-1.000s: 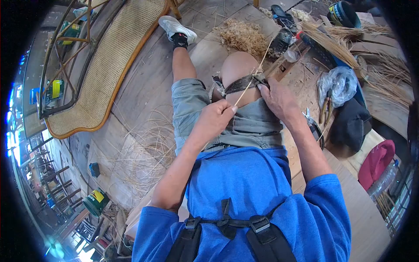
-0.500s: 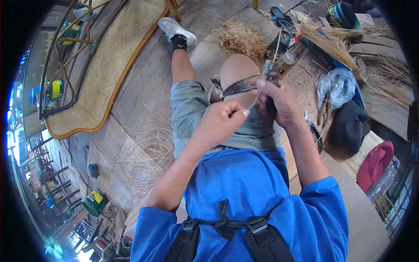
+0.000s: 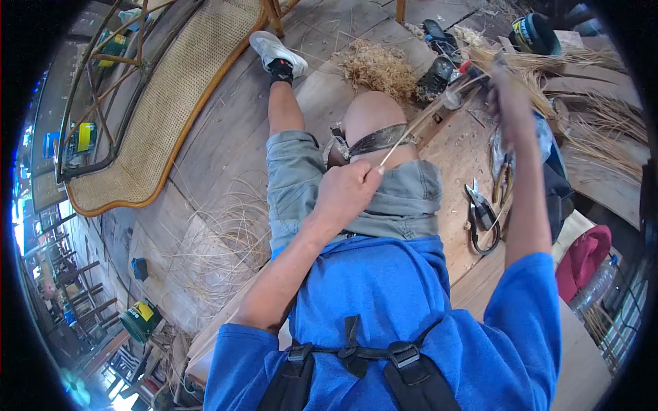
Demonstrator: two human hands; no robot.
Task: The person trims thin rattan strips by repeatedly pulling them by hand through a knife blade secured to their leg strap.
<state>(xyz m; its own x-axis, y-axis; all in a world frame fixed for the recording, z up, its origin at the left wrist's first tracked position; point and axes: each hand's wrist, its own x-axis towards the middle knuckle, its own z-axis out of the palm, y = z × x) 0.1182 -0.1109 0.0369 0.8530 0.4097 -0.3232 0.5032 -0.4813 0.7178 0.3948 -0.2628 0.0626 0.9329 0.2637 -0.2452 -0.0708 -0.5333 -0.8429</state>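
Note:
My left hand (image 3: 348, 192) is closed in a pinch on a thin pale cane strip (image 3: 397, 145), above my lap. The strip slants up and right over the dark band (image 3: 379, 139) wrapped round my bare knee. Smeared by motion, my right hand (image 3: 508, 109) is out at the upper right, near the wooden tool (image 3: 445, 118) and the bundled cane strands. A blurred grey thing shows at its fingertips, too unclear to name. Black-handled scissors (image 3: 483, 219) lie on the board right of my thigh.
A woven cane panel with a wooden edge (image 3: 171, 103) stands at the upper left. Curly shavings (image 3: 378, 68) lie beyond my knee, and loose strands (image 3: 219, 240) left of me. Pliers (image 3: 504, 179), a dark cap (image 3: 558, 198) and a red cloth (image 3: 582, 262) are at the right.
My right hand has moved from the knee band up and to the right, away from my left hand. My left hand still pinches the strip. The scissors now show more fully.

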